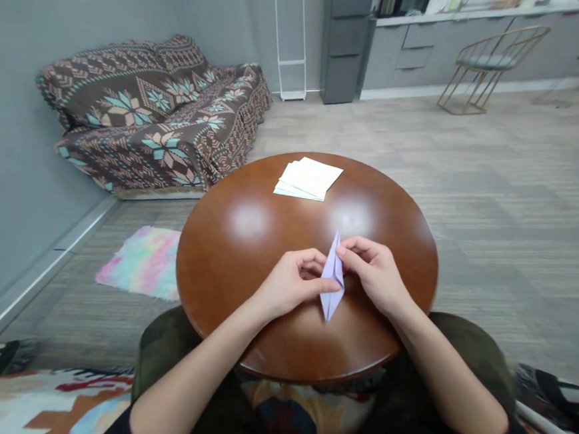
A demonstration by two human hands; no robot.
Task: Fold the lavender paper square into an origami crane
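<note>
Between my two hands is a folded lilac origami paper (330, 300), a narrow diamond with pointed ends and a crease down its middle. My left hand (297, 281) grips it from the left, the thumb lying across its lower middle and the fingers behind. On the other side, my right hand (373, 267) pinches its upper right edge between thumb and forefinger. The paper is held just over the near part of the round brown table (224, 285). Some fingertips are hidden behind the paper.
A fanned stack of pale square paper sheets (310, 177) lies at the table's far side. Beyond stand a sofa with a patterned cover (162, 113), a grey cabinet (344, 44) and a gold-framed chair (487, 62). A fluffy pastel rug (143, 262) is on the floor at left.
</note>
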